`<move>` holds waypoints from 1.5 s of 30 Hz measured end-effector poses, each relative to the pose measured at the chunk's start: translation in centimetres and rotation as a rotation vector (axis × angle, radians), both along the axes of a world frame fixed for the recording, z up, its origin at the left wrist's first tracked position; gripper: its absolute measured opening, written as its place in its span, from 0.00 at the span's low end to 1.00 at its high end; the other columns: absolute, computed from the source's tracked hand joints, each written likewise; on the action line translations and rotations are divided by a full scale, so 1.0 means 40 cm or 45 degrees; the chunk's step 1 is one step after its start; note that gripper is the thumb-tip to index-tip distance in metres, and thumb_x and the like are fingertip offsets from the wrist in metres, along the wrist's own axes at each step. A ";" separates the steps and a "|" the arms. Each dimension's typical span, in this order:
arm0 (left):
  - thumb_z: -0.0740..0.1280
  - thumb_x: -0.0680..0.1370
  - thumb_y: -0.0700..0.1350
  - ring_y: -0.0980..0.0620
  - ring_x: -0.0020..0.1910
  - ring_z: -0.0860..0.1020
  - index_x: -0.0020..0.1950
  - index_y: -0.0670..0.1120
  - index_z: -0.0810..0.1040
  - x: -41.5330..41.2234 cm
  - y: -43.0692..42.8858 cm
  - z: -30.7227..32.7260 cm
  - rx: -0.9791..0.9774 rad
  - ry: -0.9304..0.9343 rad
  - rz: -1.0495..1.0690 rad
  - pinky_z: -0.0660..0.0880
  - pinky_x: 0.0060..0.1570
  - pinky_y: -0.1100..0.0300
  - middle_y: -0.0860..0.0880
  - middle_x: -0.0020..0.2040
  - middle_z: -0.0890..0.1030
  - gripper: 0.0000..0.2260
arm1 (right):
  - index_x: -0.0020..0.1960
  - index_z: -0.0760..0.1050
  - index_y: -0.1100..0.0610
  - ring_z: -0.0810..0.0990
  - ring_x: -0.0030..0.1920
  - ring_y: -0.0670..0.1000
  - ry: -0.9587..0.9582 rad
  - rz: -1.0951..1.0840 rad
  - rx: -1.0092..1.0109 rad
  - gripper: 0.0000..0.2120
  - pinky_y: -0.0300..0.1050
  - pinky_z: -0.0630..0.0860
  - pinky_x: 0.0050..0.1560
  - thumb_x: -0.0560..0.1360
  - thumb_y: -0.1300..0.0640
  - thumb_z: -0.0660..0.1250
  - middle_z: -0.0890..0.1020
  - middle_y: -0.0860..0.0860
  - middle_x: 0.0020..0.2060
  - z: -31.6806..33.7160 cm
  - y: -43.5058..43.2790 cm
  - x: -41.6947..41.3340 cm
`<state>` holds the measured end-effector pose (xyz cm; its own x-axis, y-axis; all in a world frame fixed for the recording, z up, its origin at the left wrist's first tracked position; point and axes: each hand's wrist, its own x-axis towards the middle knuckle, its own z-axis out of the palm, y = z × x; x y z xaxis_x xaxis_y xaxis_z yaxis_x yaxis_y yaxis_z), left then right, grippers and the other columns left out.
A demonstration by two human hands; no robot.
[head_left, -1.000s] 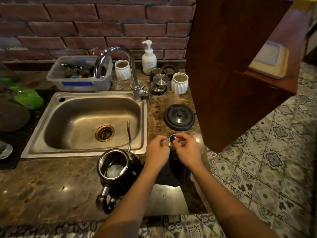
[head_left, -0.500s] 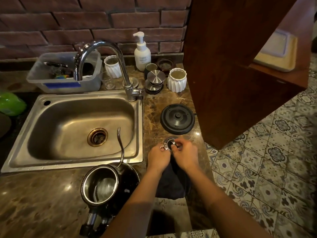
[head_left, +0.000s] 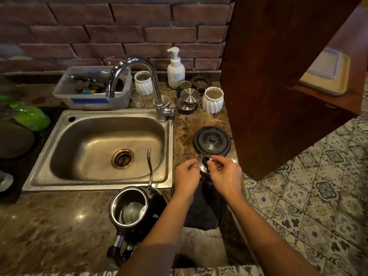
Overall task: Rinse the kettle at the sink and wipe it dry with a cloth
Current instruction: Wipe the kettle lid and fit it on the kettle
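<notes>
Kettle sits open at lower centre — both hands' fingers pinch its slick lid over dark cloth; grip the rim.

view: head-worn, wide-angle | faces: forward and steeply down | near: hands close below lens | frame: sink left, tabletop below, tiled floor right

Black gooseneck kettle with open steel mouth upright on counter before steel sink, small shiny steel lid tilted above dark cloth hanging down
</notes>
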<state>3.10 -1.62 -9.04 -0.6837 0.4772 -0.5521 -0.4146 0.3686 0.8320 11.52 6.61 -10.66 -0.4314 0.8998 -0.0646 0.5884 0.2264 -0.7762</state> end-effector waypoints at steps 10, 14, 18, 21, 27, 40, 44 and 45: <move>0.65 0.81 0.42 0.53 0.41 0.81 0.62 0.50 0.82 -0.030 -0.134 0.157 0.139 0.084 0.004 0.75 0.38 0.60 0.49 0.52 0.85 0.12 | 0.58 0.86 0.52 0.82 0.41 0.42 0.261 0.051 0.125 0.10 0.33 0.78 0.45 0.77 0.54 0.75 0.84 0.44 0.42 0.142 -0.107 0.007; 0.65 0.81 0.43 0.52 0.39 0.81 0.61 0.51 0.83 -0.053 -0.228 0.214 0.148 0.154 -0.039 0.75 0.38 0.60 0.52 0.53 0.85 0.11 | 0.57 0.86 0.52 0.81 0.44 0.42 0.346 0.102 0.138 0.10 0.31 0.76 0.41 0.76 0.56 0.75 0.84 0.44 0.42 0.178 -0.181 -0.001; 0.66 0.81 0.42 0.54 0.34 0.79 0.55 0.53 0.85 -0.087 -0.336 0.242 0.166 0.224 -0.050 0.73 0.34 0.62 0.52 0.49 0.86 0.10 | 0.57 0.85 0.51 0.82 0.44 0.43 0.402 0.154 0.047 0.09 0.38 0.80 0.44 0.77 0.55 0.74 0.84 0.42 0.44 0.200 -0.262 -0.022; 0.66 0.80 0.40 0.56 0.31 0.77 0.54 0.52 0.86 -0.107 -0.413 0.243 0.136 0.244 -0.052 0.73 0.31 0.63 0.49 0.42 0.87 0.12 | 0.57 0.85 0.51 0.82 0.44 0.42 0.404 0.184 0.038 0.10 0.36 0.80 0.44 0.77 0.55 0.74 0.85 0.44 0.44 0.201 -0.330 -0.044; 0.65 0.80 0.38 0.58 0.29 0.76 0.54 0.49 0.87 -0.138 -0.540 0.229 0.121 0.187 -0.035 0.72 0.32 0.65 0.47 0.38 0.86 0.12 | 0.56 0.86 0.52 0.82 0.43 0.43 0.336 0.237 0.103 0.09 0.34 0.79 0.43 0.76 0.57 0.75 0.84 0.46 0.41 0.182 -0.445 -0.085; 0.66 0.81 0.40 0.56 0.33 0.78 0.54 0.50 0.86 -0.164 -0.623 0.181 0.103 0.160 -0.053 0.72 0.29 0.68 0.48 0.40 0.86 0.10 | 0.56 0.86 0.53 0.83 0.42 0.46 0.221 0.298 0.208 0.10 0.40 0.81 0.48 0.75 0.58 0.75 0.85 0.48 0.43 0.188 -0.540 -0.112; 0.66 0.81 0.42 0.59 0.33 0.79 0.56 0.50 0.86 -0.168 -0.633 0.168 0.077 0.248 -0.053 0.73 0.32 0.67 0.49 0.45 0.87 0.09 | 0.57 0.86 0.54 0.83 0.44 0.47 0.170 0.319 0.222 0.09 0.42 0.81 0.50 0.77 0.57 0.74 0.85 0.48 0.45 0.187 -0.553 -0.123; 0.66 0.81 0.43 0.60 0.34 0.80 0.56 0.50 0.86 -0.169 -0.637 0.166 0.076 0.267 -0.063 0.74 0.33 0.66 0.50 0.46 0.87 0.10 | 0.57 0.86 0.55 0.83 0.45 0.47 0.151 0.322 0.235 0.09 0.44 0.82 0.50 0.77 0.58 0.74 0.86 0.49 0.46 0.186 -0.554 -0.125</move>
